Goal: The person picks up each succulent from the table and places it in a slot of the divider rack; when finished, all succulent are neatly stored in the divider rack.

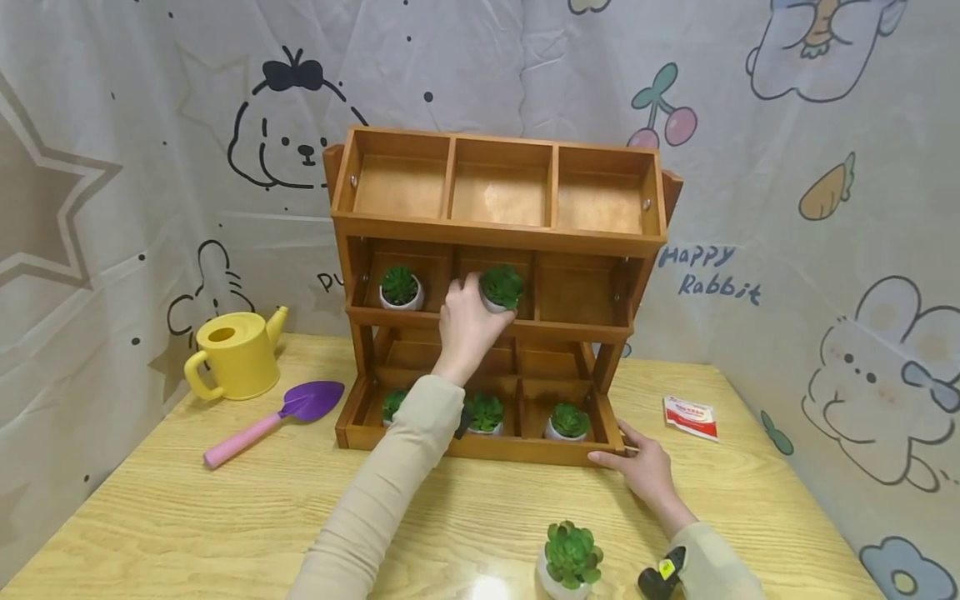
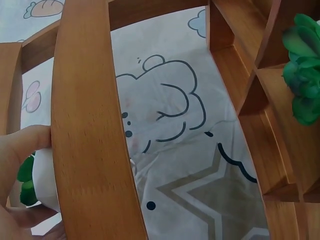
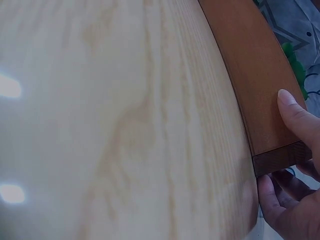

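My left hand (image 1: 468, 323) grips a small potted succulent (image 1: 502, 286) in a white pot, at the middle compartment of the second tier of a wooden shelf (image 1: 498, 232). Fingers and thumb lie on either side of the pot; in the left wrist view, the shelf's front board hides part of the white pot (image 2: 46, 180). At the shelf's bottom right front corner, my right hand (image 1: 647, 471) holds the frame. The right wrist view has its thumb (image 3: 295, 112) on the front board and its other fingers round the end.
Another succulent (image 1: 401, 288) sits in the second tier's left compartment. Several stand along the bottom tier, one (image 1: 567, 422) at its right. Near the table's front is a potted succulent (image 1: 568, 560). A yellow watering can (image 1: 238, 357), purple trowel (image 1: 311, 402) and red-white packet (image 1: 691, 418) flank the shelf.
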Available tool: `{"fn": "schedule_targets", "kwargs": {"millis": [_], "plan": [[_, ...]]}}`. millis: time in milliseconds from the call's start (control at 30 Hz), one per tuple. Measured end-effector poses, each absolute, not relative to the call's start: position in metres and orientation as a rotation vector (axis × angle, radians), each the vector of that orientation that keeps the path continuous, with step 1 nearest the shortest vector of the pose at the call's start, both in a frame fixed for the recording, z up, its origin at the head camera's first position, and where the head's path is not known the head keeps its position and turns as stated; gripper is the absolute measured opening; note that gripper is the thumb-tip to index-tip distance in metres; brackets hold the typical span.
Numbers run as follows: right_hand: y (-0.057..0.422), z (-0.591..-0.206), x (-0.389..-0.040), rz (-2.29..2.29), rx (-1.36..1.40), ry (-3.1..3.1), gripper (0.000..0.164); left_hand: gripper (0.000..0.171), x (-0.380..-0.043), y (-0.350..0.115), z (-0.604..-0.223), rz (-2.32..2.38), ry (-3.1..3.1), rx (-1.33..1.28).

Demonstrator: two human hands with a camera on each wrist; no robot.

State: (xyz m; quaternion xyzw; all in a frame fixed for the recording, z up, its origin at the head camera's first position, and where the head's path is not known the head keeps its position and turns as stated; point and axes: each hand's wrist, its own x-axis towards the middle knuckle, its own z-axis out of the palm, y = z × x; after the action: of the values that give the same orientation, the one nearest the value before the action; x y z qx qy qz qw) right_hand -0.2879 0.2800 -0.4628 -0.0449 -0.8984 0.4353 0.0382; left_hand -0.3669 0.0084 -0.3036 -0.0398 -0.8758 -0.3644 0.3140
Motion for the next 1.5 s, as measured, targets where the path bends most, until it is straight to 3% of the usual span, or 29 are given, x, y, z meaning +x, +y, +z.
{"fn": "schedule_targets", "kwargs": {"millis": [900, 1500], "plan": [[0.2795, -0.4631, -0.2887, 1.343, -0.143, -2.751, 0.088, 0.054, -0.3664, 0.0094, -0.3038, -0.861, -2.409, -0.075], [0.2794, -0.4619, -0.2872, 1.339, -0.135, -2.745, 0.087, 0.075, -0.3680, 0.0105, -0.3091, -0.887, -2.414, -0.128]]}}
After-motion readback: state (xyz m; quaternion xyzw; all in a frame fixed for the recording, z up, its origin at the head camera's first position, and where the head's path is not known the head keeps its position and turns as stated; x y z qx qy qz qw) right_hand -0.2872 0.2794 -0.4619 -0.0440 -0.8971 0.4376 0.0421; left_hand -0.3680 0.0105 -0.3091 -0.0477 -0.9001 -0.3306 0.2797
